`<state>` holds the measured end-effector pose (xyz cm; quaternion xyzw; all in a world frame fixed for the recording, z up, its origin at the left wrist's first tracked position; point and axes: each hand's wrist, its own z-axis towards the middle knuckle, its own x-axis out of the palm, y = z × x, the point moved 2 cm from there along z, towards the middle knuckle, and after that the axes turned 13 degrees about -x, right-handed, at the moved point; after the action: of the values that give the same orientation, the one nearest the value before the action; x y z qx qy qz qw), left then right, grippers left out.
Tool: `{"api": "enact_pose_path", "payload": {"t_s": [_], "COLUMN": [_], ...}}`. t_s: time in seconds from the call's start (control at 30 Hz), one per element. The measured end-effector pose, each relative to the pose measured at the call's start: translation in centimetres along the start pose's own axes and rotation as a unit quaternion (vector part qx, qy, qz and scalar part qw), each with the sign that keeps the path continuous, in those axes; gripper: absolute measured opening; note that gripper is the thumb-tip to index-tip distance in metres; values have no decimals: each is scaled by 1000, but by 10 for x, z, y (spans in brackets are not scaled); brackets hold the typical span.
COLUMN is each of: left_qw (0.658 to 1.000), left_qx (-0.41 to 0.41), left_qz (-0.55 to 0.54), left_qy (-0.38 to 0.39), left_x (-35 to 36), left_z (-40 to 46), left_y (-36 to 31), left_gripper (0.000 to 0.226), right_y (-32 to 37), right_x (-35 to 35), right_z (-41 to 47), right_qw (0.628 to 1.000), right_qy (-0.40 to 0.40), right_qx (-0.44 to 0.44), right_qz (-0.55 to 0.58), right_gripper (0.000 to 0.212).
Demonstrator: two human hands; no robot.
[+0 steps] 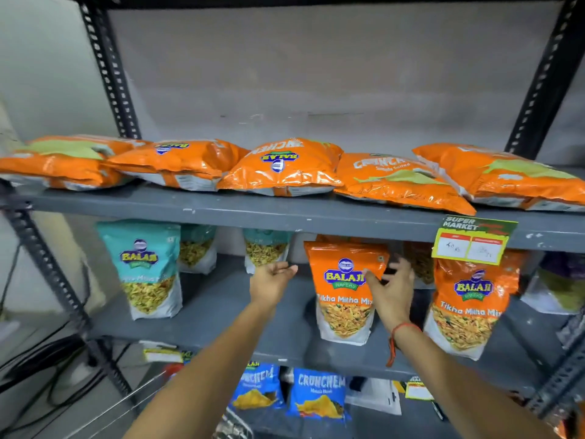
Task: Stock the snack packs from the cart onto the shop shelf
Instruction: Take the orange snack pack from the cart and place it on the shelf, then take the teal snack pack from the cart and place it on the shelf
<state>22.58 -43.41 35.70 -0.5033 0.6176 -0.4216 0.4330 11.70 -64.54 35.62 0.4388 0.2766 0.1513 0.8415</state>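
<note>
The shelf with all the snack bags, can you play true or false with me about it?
1. The orange packs on the top shelf are lying flat. True.
2. The left hand is squeezing a blue bag. False: it is open and holds nothing.
3. A yellow price tag hangs on the top shelf's edge. True.
4. The teal pack stands right of the hands. False: it stands to their left.
5. The right hand reaches at a standing orange Tikha Mitha Mix pack. True.
</note>
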Motion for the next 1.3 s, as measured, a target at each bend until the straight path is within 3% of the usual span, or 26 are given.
{"api": "enact_pose_path", "payload": {"t_s": [0.07, 0.2, 0.3, 0.47, 0.6, 0.7, 0.77, 0.87, 0.97, 1.07, 1.13, 1.2, 1.3], "left_qw": [999, 996, 989, 961, 911, 895, 883, 872, 849, 842, 830, 813, 800], "left_qx": [5, 24, 42, -48, -197, -282, -334, -379, -435, -448, -461, -481, -481], "left_qz": [-15, -58, -81, -49, 26, 40, 72, 55, 57, 21, 19, 25, 33], "left_qy": [-36, -63, -119, -267, -362, -342, -322, -307, -294, -300, -312, -327, -358], "left_x": [-34, -122, -195, -342, -422, -440, -441, -438, -430, -425, -425, -430, -437], "left_z": [-10, -30, -57, -110, -153, -182, -190, -179, -161, -134, -117, -103, -91], "left_y": [0, 8, 16, 100, 199, 265, 305, 360, 378, 393, 407, 419, 423], "left_gripper": [9, 17, 26, 41, 34, 26, 26, 50, 44, 46, 46, 35, 26], "right_y": [26, 90, 137, 175, 149, 99, 67, 25, 3, -1, -7, -18, -24], "right_x": [15, 61, 103, 184, 244, 284, 305, 334, 360, 383, 397, 405, 408], "right_z": [-16, -54, -89, -190, -288, -353, -382, -412, -434, -454, -468, -480, -486], "right_qw": [998, 983, 971, 923, 838, 760, 711, 627, 579, 582, 598, 620, 672], "right_qy": [-3, 52, 101, 289, 506, 641, 700, 778, 814, 812, 801, 784, 741], "right_qx": [-61, -169, -186, -161, -115, -79, -59, -35, 0, 5, 17, 28, 0], "right_qz": [2, 48, 114, 196, 168, 80, 17, -33, -51, -45, -16, -1, -2], "right_gripper": [63, 61, 53, 32, 33, 41, 55, 76, 77, 57, 57, 55, 33]}}
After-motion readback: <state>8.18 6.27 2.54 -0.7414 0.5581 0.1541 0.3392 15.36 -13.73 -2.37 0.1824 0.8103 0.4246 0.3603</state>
